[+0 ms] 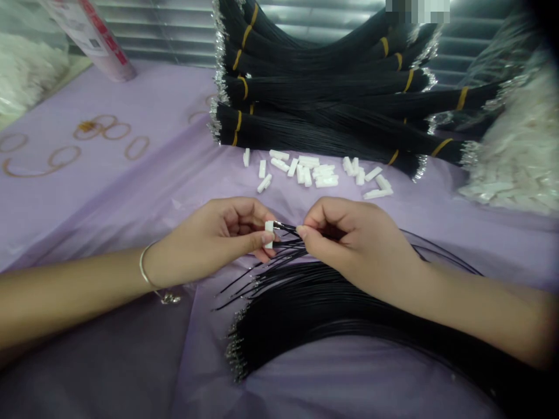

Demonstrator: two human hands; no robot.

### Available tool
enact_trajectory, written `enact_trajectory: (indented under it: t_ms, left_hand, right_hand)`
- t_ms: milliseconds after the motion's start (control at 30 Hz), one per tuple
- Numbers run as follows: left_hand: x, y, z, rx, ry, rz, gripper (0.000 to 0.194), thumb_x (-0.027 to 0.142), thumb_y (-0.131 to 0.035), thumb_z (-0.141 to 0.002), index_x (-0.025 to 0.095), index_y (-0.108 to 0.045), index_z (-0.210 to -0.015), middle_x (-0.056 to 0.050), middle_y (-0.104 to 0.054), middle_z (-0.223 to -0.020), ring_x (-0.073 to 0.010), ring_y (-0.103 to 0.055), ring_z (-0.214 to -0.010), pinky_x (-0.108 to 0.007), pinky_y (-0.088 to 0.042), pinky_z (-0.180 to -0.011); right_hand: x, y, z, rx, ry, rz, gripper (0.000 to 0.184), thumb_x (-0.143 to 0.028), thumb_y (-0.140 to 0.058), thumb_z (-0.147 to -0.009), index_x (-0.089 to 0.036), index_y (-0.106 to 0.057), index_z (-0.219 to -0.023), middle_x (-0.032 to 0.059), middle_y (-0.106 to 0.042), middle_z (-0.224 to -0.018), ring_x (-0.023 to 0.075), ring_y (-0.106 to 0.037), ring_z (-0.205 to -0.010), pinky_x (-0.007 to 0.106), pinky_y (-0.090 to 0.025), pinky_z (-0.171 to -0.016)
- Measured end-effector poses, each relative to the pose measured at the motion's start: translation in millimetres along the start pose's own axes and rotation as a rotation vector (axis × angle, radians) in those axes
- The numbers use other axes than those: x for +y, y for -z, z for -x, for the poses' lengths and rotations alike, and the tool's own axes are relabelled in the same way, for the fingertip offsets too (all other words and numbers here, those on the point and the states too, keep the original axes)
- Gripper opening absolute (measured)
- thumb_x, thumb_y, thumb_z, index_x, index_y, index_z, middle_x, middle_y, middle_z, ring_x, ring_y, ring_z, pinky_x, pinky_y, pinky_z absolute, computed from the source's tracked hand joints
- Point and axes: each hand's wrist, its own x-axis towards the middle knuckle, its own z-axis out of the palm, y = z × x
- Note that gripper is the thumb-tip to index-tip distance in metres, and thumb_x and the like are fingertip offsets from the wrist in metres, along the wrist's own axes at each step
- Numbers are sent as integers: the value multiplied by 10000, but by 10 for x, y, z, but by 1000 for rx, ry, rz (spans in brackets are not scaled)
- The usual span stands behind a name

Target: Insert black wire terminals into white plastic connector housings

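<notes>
Between the thumb and fingers of my left hand (233, 227) is a small white connector housing (269, 234), held upright. My right hand (349, 238) pinches thin black wires (288, 227) whose metal-tipped ends reach the housing's right side. One wire tip shows at the housing's edge; how deep it sits I cannot tell. More loose black wires fan out below both hands. Under my right hand and forearm lies a thick bundle of black wires (297, 311), its crimped silver ends (238, 343) pointing left.
Several white housings (325, 174) lie scattered beyond my hands. Behind them are stacked black wire bundles (314, 125) tied with yellow bands. A clear bag of white parts (519, 169) sits at right, another bag (30, 75) at far left. Rubber bands (102, 127) and a bottle (98, 43) are on the purple cloth.
</notes>
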Motion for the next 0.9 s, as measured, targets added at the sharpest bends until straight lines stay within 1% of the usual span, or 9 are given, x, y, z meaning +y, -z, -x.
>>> enact_trajectory:
  t_ms: [267,633,900]
  left_hand:
    - [-1,17,2,-18,-1,15,130,189,-608,-786,112,-584,-887,0,-663,-732,-89,-663,-681,-198,-588,-675]
    - [14,2,21,-8,3,-8,118,180,-606,-783,106,-582,-871,-2,-659,-709,-91,-661,-662,-196,-586,-657]
    - [14,12,22,-21,21,-9,120,194,-615,-776,122,-585,-866,-8,-664,-753,-96,-660,-681,-200,-582,-667]
  right_hand:
    - [-2,2,-8,-50,-20,-21,132,-178,-547,-765,-184,-532,-634,-52,-501,-532,54,-419,-469,183,-320,-424]
    - [-13,2,-22,-53,-51,-21,128,-182,-541,-760,-187,-541,-632,-49,-502,-527,60,-424,-466,186,-319,-427]
    - [-4,-1,-2,-34,-25,-8,128,-213,-523,-788,-191,-552,-665,-28,-519,-560,77,-440,-488,198,-332,-446]
